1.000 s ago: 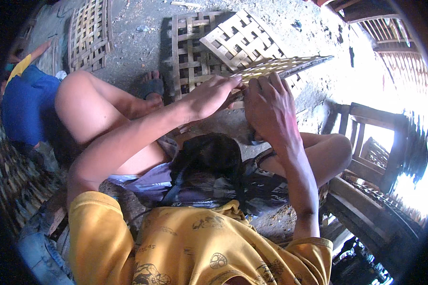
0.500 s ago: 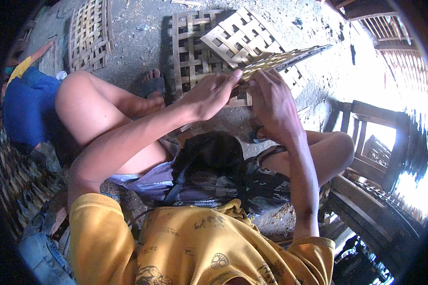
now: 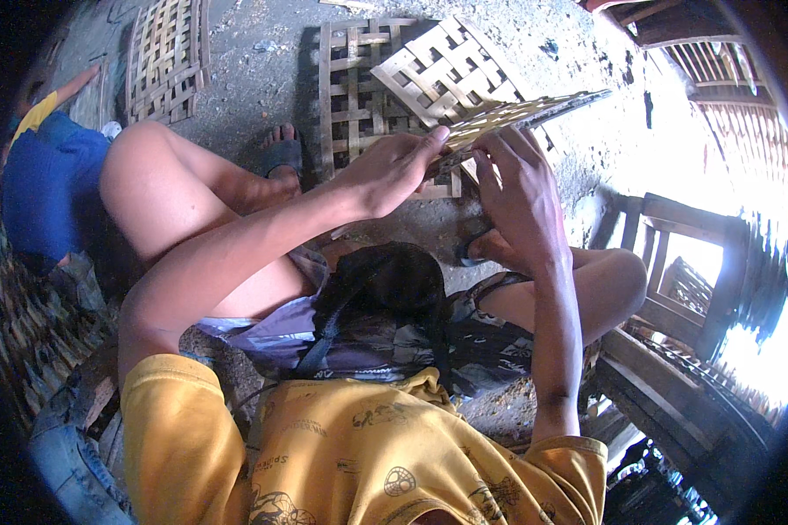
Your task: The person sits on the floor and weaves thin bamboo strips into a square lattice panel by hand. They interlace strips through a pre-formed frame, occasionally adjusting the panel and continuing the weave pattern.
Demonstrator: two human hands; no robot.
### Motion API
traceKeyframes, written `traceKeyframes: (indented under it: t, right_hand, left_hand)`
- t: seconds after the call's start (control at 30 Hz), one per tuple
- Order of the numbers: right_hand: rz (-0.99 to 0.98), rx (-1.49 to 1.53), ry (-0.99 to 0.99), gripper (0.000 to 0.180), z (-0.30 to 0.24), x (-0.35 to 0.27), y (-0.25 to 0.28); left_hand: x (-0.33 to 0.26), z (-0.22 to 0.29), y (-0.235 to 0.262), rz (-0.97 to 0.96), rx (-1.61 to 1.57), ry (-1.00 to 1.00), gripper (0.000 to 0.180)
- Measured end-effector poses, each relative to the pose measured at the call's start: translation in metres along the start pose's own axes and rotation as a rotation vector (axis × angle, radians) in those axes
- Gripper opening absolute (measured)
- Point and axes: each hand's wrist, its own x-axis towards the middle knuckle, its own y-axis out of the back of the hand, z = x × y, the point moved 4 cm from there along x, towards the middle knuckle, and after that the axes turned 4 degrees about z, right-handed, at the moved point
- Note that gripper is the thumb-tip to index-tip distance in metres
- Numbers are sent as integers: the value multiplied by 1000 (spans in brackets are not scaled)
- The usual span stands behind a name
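Note:
A woven bamboo panel (image 3: 518,115) is held up at a tilt in front of me, seen nearly edge-on. My left hand (image 3: 392,175) grips its near left corner, thumb on top and the other fingers mostly hidden underneath. My right hand (image 3: 524,194) is at the near edge, just right of the left one, with bent fingers against the weave. Whether those fingertips pinch a strip is too small to make out. Behind the held panel, a pale woven panel (image 3: 442,66) lies slanted over a darker open-weave panel (image 3: 340,92) on the ground.
Another woven panel (image 3: 168,61) lies at the far left. Beside my left knee is a person in blue clothing (image 3: 57,188) with an outstretched arm. A wooden frame (image 3: 687,219) stands at the right, near a slatted wall (image 3: 749,140). My sandalled foot (image 3: 282,162) rests on the rough ground.
My right hand has shifted slightly right along the panel's near edge, and its fingers have changed their bend. The panel's far right end has dipped a little. My left hand keeps its grip.

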Motion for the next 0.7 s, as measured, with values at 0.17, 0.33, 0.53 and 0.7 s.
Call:
traceKeyframes:
  t: [0.17,0.33,0.53,0.7]
  right_hand:
    - [22,-31,22,14,-9,-4,-6]
    - [-27,52,-2,15,-16,-2,-13]
    - [-164,304,-80,16,-20,-2,-11]
    - [-84,305,-141,14,-4,-1,3]
  left_hand:
    - [0,2,1,-6,17,48,82]
    - [0,0,2,-18,2,54,82]
    - [-2,-1,-3,112,-25,-41,86]
    - [0,5,0,-42,0,36,83]
